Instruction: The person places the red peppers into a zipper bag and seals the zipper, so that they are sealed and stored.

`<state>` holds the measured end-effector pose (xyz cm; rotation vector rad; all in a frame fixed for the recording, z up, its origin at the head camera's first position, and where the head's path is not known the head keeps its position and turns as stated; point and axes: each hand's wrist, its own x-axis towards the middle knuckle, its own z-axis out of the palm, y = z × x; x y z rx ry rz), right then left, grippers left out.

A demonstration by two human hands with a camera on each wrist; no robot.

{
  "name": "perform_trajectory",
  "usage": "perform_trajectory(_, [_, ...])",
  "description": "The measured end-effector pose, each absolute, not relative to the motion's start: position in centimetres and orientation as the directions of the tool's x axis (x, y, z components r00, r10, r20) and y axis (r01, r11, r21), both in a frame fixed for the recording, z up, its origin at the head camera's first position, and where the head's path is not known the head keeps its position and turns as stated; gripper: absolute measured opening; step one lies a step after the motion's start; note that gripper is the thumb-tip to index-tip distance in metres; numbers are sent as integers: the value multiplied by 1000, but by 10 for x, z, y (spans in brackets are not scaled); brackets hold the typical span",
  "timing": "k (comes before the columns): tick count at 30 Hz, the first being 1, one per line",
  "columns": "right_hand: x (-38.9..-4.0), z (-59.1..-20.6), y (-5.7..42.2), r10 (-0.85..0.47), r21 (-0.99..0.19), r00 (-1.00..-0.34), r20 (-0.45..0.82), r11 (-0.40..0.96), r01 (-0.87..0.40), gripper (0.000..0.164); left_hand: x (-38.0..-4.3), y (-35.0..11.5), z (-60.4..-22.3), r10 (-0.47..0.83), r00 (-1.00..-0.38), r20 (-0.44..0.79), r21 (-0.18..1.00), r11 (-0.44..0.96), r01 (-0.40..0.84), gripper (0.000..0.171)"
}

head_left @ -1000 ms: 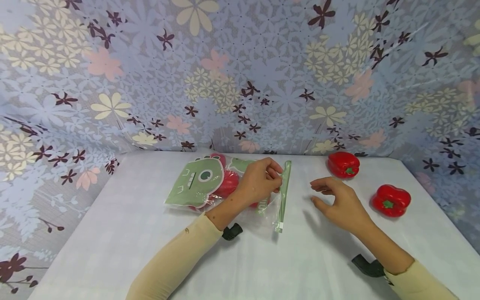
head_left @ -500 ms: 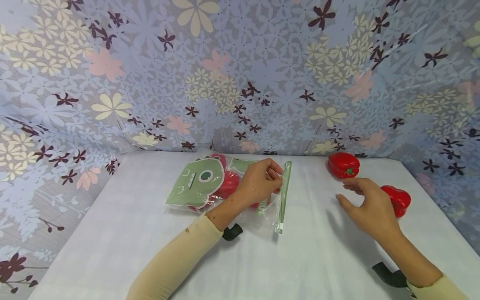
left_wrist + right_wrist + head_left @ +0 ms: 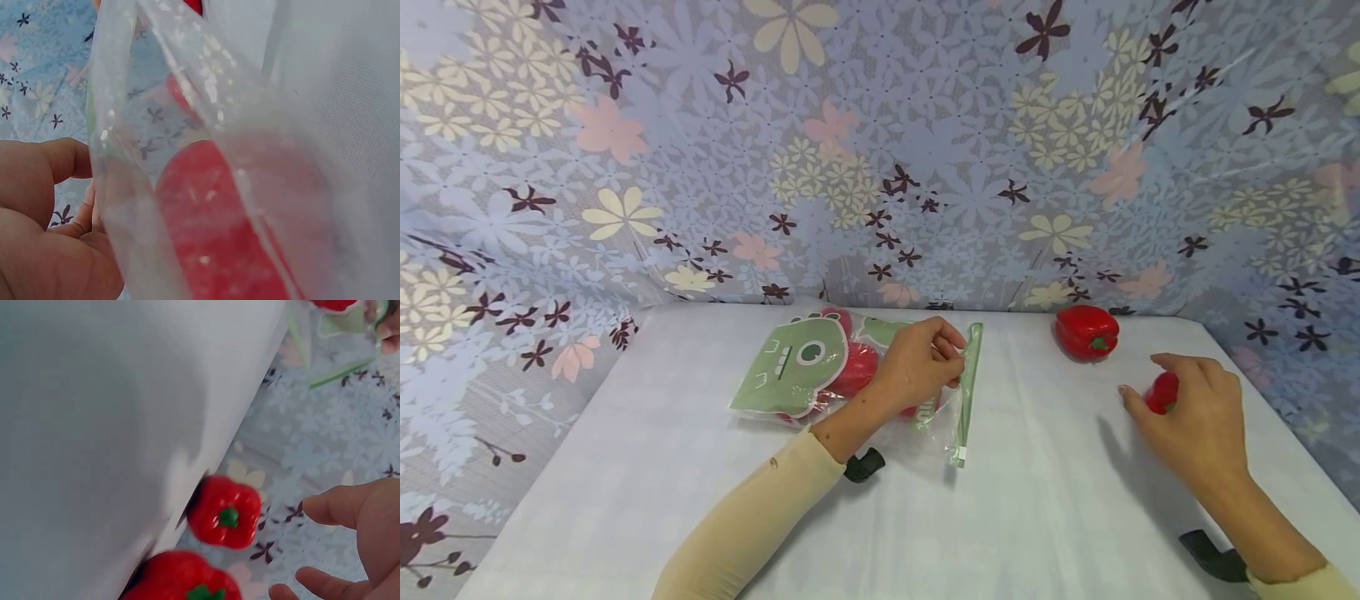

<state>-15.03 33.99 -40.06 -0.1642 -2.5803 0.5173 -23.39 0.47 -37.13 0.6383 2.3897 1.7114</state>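
Observation:
A clear zip bag (image 3: 808,354) printed with a green one-eyed cartoon lies on the table, with red items inside it. My left hand (image 3: 913,362) pinches the bag's upper layer beside its green zip strip (image 3: 970,383); the left wrist view shows a rounded red item (image 3: 212,231) through the plastic. To the right, my right hand (image 3: 1202,408) hovers with thumb and fingers spread over a red bell pepper (image 3: 1162,393), partly hiding it. In the right wrist view, that hand (image 3: 369,531) shows a gap to the nearer pepper (image 3: 181,581).
Another red bell pepper (image 3: 1086,332) with a green stem lies near the table's back edge. A white cloth covers the table (image 3: 1037,517). Floral fabric (image 3: 880,167) hangs behind it. Dark wrist mounts (image 3: 1213,557) stick out beneath both forearms.
My right hand has moved rightward, away from the bag, until it is over the nearer bell pepper. The left hand and the bag have stayed in place.

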Motion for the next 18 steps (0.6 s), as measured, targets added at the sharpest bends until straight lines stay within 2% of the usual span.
perform_trajectory(6, [-155,-405,360,258,-367,-872,416,925,99,71,-233,5,-371,409,-903,134,928,268,259,13])
perform_trajectory(13, [-157,-409,378,340,-341,-908,243,907,248,82,-232,6,-370,407,-905,123,928,277,250,14])
perform_trajectory(18, [-160,-409,385,378,-352,-913,155,884,307,85,-232,5,-371,405,-907,116,926,285,246,14])
